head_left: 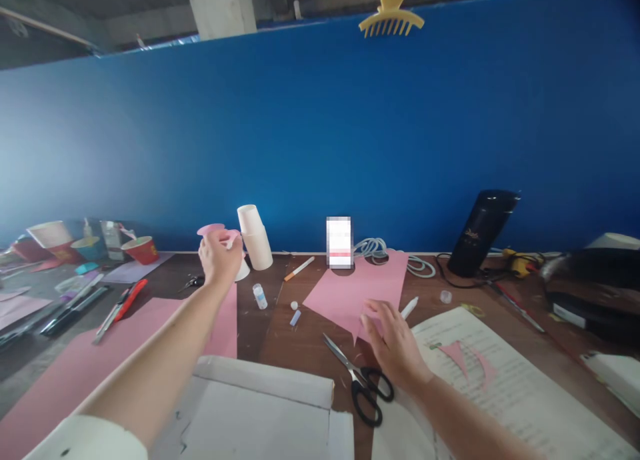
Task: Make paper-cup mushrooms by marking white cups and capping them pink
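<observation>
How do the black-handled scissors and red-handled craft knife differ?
The scissors have two looped black grips; the craft knife has one straight red grip. The scissors lie beside the right hand; the craft knife lies left of the left forearm. Both show silvery blades, and neither is held.

Solid blue wall (310, 127), pink paper (365, 287), yellow claw ornament (391, 15), black-handled scissors (357, 375), white cups (256, 240)

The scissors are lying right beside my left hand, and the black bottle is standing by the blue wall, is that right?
Not quite: the head view shows the scissors beside your right hand, not your left. The black bottle does stand by the blue wall.
</observation>
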`<state>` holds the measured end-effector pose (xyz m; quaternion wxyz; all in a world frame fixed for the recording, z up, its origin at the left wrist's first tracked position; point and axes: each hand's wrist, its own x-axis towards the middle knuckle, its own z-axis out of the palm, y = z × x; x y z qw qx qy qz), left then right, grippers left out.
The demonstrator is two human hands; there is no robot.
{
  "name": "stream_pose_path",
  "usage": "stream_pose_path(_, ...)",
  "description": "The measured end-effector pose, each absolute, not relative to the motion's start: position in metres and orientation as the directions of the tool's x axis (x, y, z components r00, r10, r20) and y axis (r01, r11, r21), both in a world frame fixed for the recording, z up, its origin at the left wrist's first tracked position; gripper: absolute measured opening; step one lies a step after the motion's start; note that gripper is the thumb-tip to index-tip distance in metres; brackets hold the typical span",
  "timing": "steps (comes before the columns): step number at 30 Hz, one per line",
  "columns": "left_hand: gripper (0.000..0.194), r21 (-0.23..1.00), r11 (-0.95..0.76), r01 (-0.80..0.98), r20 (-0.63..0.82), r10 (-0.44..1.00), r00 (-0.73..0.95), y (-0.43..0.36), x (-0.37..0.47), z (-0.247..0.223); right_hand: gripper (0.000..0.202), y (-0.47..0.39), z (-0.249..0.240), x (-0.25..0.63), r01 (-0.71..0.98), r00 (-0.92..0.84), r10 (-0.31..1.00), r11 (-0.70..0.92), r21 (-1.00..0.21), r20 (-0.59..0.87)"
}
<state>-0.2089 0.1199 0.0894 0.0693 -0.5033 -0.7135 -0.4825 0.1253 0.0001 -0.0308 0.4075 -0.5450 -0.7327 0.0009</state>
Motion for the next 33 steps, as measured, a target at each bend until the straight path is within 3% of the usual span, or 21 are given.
stream_pose_path(9, 0.076, 0.578, 0.153, 0.802, 0.502, 0.708, -0.497, 0.167, -0.194, 0.132, 0.027, -0.003, -0.029, 0.124, 0.795, -0.115, 0.772, 0.449, -0.408, 0.625)
stream_pose_path(12, 0.081, 0.582, 0.207, 0.786, 0.439, 0.734, -0.518, 0.183, -0.198, 0.139, 0.027, -0.002, -0.029, 0.125, 0.794, -0.124, 0.779, 0.449, -0.409, 0.614)
stream_pose_path(20, 0.065, 0.542, 0.27, 0.795, 0.396, 0.753, -0.526, 0.208, -0.201, 0.149, 0.021, -0.001, -0.029, 0.124, 0.786, -0.144, 0.813, 0.44, -0.433, 0.564)
stream_pose_path(26, 0.062, 0.663, 0.256, 0.704, 0.343, 0.731, -0.589, 0.208, -0.201, 0.151, 0.018, 0.0, -0.031, 0.123, 0.781, -0.164, 0.801, 0.462, -0.42, 0.576)
stream_pose_path(33, 0.058, 0.633, 0.226, 0.741, 0.434, 0.689, -0.581, 0.205, -0.2, 0.163, 0.017, 0.0, -0.029, 0.124, 0.789, -0.162, 0.81, 0.449, -0.419, 0.563)
